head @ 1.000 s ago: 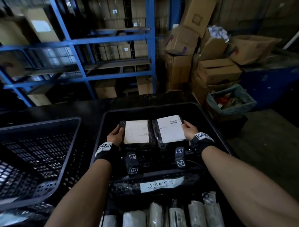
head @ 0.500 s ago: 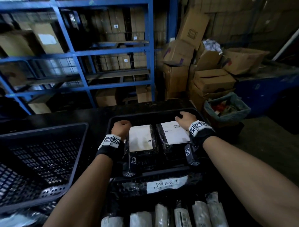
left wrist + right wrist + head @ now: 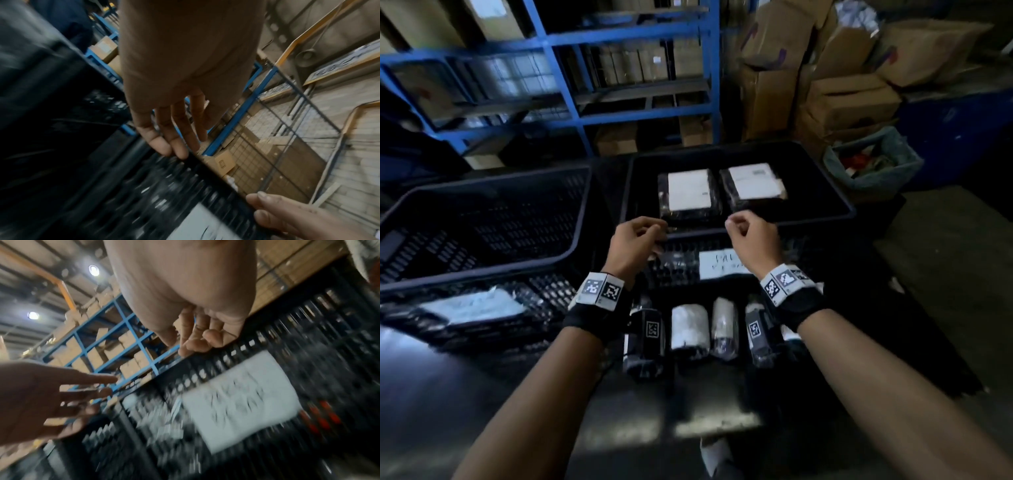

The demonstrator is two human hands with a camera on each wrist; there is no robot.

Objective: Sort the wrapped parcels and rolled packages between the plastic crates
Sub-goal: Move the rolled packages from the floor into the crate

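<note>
Two flat parcels wrapped in black film with white labels lie side by side in the far black crate (image 3: 811,222): the left parcel (image 3: 688,192) and the right parcel (image 3: 753,183). My left hand (image 3: 657,236) and right hand (image 3: 732,226) hover just in front of that crate's near rim and hold nothing. The left wrist view shows the left hand's fingers (image 3: 176,142) relaxed and extended. In the right wrist view the right hand's fingers (image 3: 195,344) hang loosely curled. Several rolled packages (image 3: 690,327) lie in a row below my wrists. A paper label (image 3: 719,263) sticks to the crate wall.
A slotted crate (image 3: 482,183) with nothing visible inside stands to the left, over a lower crate holding a pale wrapped parcel (image 3: 472,305). Blue shelving (image 3: 643,34) and stacked cardboard boxes (image 3: 852,99) stand behind. A lined bin (image 3: 876,164) sits at the right.
Both hands let go of the two flat parcels and drew back toward me over the crate's near rim. The parcels stay in the far crate. The head view dropped toward the rolled packages.
</note>
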